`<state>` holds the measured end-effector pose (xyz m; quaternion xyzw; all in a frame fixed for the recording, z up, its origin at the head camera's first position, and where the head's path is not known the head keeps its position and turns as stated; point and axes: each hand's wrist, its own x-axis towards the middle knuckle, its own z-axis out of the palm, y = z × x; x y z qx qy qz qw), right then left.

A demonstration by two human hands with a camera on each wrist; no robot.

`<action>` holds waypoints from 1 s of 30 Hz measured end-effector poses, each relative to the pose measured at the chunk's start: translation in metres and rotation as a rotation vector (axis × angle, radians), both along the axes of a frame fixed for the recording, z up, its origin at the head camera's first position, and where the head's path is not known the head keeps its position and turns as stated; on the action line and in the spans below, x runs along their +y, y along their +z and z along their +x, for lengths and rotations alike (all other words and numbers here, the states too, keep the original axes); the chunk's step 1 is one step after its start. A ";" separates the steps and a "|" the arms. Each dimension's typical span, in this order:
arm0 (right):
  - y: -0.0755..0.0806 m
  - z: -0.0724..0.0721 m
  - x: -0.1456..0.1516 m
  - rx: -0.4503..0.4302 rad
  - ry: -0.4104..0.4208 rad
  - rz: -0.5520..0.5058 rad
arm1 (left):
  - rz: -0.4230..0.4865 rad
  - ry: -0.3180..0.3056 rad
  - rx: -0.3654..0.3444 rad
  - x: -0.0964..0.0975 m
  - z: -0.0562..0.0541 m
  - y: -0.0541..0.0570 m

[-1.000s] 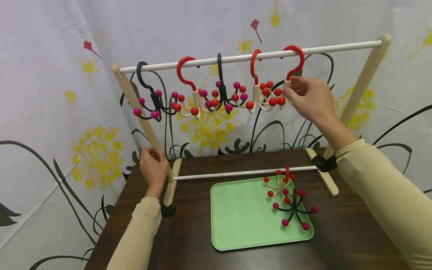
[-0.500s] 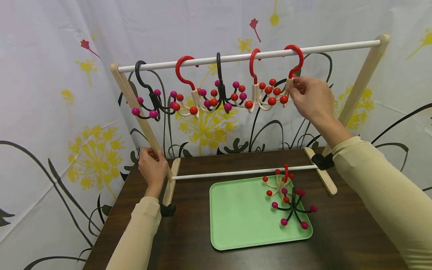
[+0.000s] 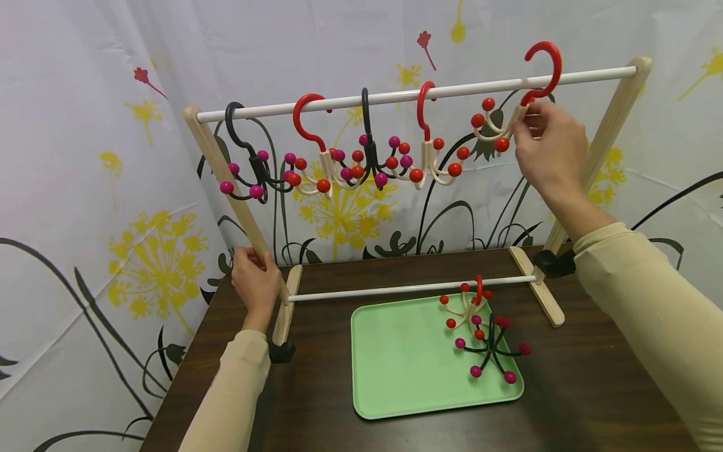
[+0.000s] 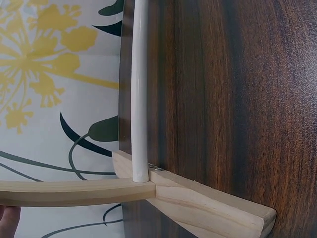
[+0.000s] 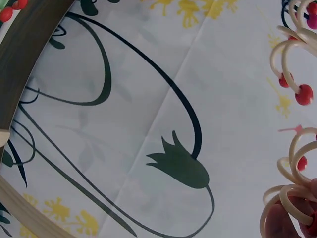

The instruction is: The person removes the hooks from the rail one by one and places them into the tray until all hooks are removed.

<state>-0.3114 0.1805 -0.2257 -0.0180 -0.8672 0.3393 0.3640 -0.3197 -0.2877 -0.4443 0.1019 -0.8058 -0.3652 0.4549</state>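
My right hand (image 3: 550, 147) pinches a hanger (image 3: 513, 119) by its cream stem, just under the red hook. The hook's open tip is above the white top rod (image 3: 463, 91) of the rack, off it. In the right wrist view, fingers (image 5: 280, 223) show among cream prongs at the lower right. My left hand (image 3: 257, 282) grips the rack's left wooden post (image 3: 240, 207) low down; in the left wrist view, fingertips (image 4: 9, 220) show at that post's edge. On the rod hang a black hanger (image 3: 257, 163), a red-hooked one (image 3: 326, 163), another black one (image 3: 369, 150) and another red-hooked one (image 3: 427, 154).
A green tray (image 3: 407, 364) lies on the dark wooden table (image 3: 316, 402). On its right side are a red-hooked hanger (image 3: 470, 311) and a black hanger (image 3: 492, 348) that overhangs the rim. The rack's lower white rod (image 3: 407, 289) runs behind it. A patterned curtain hangs behind.
My right hand has lifted the rightmost red-hooked hanger off the top rod and moved it up and to the right. The left hand keeps its hold on the post.
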 end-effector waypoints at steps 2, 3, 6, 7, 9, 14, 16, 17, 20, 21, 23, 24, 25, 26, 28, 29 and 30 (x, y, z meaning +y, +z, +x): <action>0.000 0.006 0.006 0.010 -0.024 -0.057 | -0.002 -0.003 0.000 0.000 0.000 -0.001; -0.001 0.010 0.010 0.014 -0.031 -0.083 | 0.000 -0.004 0.002 0.001 0.001 0.000; -0.009 0.025 0.018 0.038 -0.024 -0.144 | -0.001 -0.003 0.003 0.001 0.002 0.000; -0.014 0.031 0.019 0.048 -0.020 -0.154 | -0.003 0.000 0.005 0.001 0.001 0.001; -0.025 0.045 0.020 0.077 0.005 -0.173 | -0.006 0.002 0.009 0.000 0.001 0.002; -0.058 0.090 0.015 0.099 0.097 -0.168 | -0.016 0.001 0.001 0.001 0.000 0.001; -0.074 0.111 0.011 0.087 0.142 -0.149 | -0.016 0.003 -0.003 0.000 -0.001 0.001; -0.082 0.122 0.008 0.080 0.166 -0.139 | -0.015 0.005 -0.004 0.000 -0.001 0.002; -0.106 0.153 -0.003 0.039 0.249 -0.139 | -0.014 0.006 -0.011 0.000 0.000 0.003; -0.114 0.162 -0.008 0.018 0.276 -0.142 | -0.015 0.006 -0.011 0.000 0.000 0.004; -0.129 0.178 -0.018 -0.023 0.327 -0.137 | -0.015 0.007 -0.008 0.000 0.000 0.005; -0.137 0.185 -0.023 -0.050 0.345 -0.133 | -0.014 0.008 -0.007 0.000 0.000 0.005; -0.146 0.190 -0.028 -0.067 0.356 -0.123 | -0.013 0.008 -0.007 0.000 0.001 0.005; -0.154 0.195 -0.033 -0.074 0.369 -0.110 | -0.013 0.007 -0.004 0.000 0.001 0.004; -0.172 0.202 -0.043 -0.098 0.381 -0.071 | -0.017 0.002 -0.002 0.000 0.001 0.003; -0.181 0.204 -0.047 -0.110 0.391 -0.052 | -0.018 0.000 0.000 -0.001 0.000 0.003; -0.190 0.205 -0.051 -0.126 0.398 -0.038 | -0.020 -0.003 -0.001 -0.001 0.000 0.002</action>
